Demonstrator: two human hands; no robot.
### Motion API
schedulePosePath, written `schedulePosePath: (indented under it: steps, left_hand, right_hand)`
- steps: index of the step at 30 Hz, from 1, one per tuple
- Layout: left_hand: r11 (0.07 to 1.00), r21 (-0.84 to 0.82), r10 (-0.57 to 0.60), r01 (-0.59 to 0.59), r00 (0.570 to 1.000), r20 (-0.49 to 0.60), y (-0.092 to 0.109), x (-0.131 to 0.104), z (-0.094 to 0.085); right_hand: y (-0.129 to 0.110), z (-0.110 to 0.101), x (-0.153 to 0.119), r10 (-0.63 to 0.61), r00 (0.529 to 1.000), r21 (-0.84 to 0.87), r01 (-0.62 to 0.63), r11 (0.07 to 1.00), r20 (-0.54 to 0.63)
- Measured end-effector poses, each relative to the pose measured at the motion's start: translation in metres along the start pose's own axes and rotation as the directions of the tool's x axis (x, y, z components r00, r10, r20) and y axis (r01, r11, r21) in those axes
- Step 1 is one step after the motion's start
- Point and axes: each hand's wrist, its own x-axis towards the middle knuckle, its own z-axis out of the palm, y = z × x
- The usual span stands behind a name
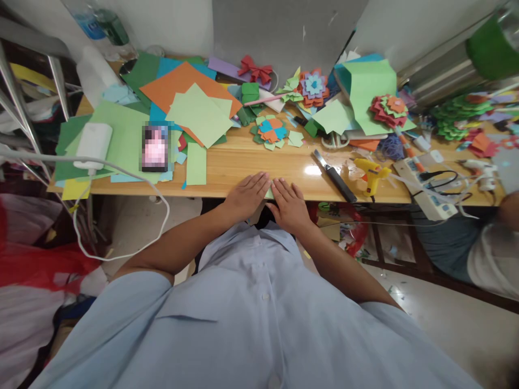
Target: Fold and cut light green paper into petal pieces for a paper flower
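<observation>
My left hand (248,195) and my right hand (290,204) lie flat at the front edge of the wooden table, fingers stretched out and fingertips nearly meeting. Between them shows a small bit of light green paper (270,193); the rest of it is hidden under my hands. A light green paper strip (197,165) lies to the left of my left hand. Beyond my hands is a paper flower (272,131) in orange, blue and green. To the right of my right hand lies a utility knife (335,177) with a black handle, beside a yellow glue gun (371,175).
Stacked coloured sheets (198,113), a phone (155,147) and a white charger (94,143) with a looping cable occupy the left. Finished paper flowers (314,86) stand at the back. On the right are a power strip (425,189), a white glue gun (480,173) and part of another person (492,254).
</observation>
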Motion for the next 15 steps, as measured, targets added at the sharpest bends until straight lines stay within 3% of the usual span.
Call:
schedulePosePath:
  steps: [10,15]
  left_hand:
    - [0.999,0.014,0.032,-0.032,0.999,-0.022,-0.002,-0.001,-0.003]
    - [0.999,-0.003,0.033,-0.033,0.999,0.029,-0.002,0.003,-0.011]
  right_hand:
    - [0.007,0.005,-0.001,-0.019,1.000,0.026,0.020,0.999,-0.010]
    - [0.009,0.005,0.000,-0.013,1.000,0.028,0.014,1.000,-0.001]
